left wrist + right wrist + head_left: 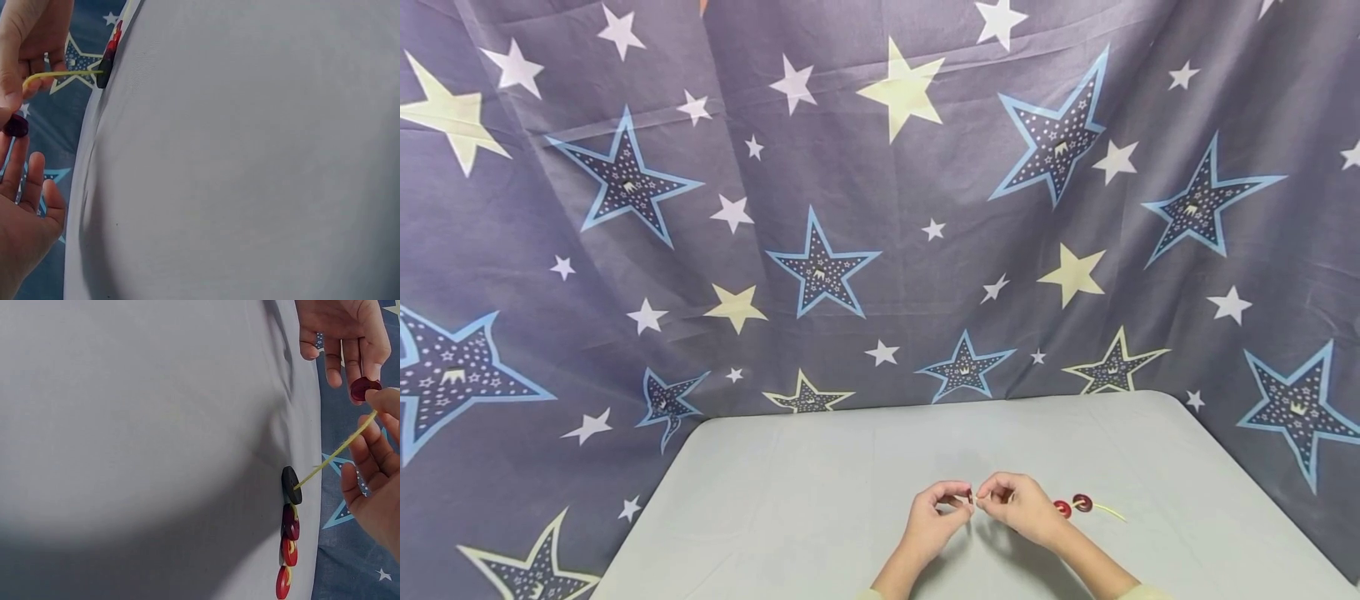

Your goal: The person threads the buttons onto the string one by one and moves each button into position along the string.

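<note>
My left hand [931, 523] pinches a dark red button [365, 389] at its edge between thumb and fingertip. Facing it, my right hand [1017, 505] pinches a yellow string [337, 450] near its end, fingertips right at the button's face. From those fingers the string runs to a black button [291, 485] on the table. Behind that one, a dark purple button [290, 522] and two red buttons [283, 582] are threaded in a row. In the left wrist view the held button [16, 125] looks nearly purple, and fingers partly cover it.
Both hands are over the near part of a pale cloth-covered table [790, 492]. The string's loose tail [1109, 512] lies to the right of my right hand. A dark star-patterned curtain [865, 208] hangs behind the table and along its sides.
</note>
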The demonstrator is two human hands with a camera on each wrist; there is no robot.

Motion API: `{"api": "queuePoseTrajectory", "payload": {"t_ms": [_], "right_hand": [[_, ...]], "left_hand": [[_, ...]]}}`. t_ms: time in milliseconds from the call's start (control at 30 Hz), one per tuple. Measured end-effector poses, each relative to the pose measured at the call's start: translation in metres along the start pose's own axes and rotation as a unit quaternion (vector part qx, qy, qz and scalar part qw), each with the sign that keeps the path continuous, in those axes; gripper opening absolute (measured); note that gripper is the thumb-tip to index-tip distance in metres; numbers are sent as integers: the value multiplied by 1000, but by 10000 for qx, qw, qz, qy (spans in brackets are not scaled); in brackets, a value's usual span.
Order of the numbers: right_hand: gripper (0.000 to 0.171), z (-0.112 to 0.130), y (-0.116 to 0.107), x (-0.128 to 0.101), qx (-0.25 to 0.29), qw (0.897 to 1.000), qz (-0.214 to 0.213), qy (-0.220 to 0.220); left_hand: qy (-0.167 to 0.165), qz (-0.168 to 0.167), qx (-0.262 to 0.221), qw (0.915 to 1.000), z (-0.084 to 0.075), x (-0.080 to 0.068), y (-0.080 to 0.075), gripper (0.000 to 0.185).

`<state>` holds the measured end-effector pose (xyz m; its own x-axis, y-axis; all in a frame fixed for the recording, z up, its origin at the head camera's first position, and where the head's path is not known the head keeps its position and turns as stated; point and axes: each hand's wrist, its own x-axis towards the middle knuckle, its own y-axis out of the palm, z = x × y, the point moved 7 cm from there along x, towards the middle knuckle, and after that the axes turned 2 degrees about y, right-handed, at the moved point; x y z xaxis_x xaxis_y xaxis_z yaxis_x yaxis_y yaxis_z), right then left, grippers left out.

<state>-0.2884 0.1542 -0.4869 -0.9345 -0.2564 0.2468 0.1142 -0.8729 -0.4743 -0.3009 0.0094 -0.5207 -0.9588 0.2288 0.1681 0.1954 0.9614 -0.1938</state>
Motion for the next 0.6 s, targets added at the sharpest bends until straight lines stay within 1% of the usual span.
{"api": "queuePoseTrajectory", "payload": {"t_ms": [100,267,400,500,600], "right_hand": [[8,0,0,0,1,10000,45,1],[9,1,2,-2,-22,9998,169,39],[9,2,2,-2,-57,9998,173,75],[9,3,1,-1,-77,9999,143,47],[9,4,1,-1,-52,9999,134,21]], "left_hand": [[-32,5,33,10000,0,0,0,30],[-2,-14,-45,10000,-1,0,0,29],[23,55,-319,9995,-2,-1,-1,31],[-46,100,-544,9985,-1,-2,-1,32],[-182,80,-635,9978,2,-3,-1,30]]}}
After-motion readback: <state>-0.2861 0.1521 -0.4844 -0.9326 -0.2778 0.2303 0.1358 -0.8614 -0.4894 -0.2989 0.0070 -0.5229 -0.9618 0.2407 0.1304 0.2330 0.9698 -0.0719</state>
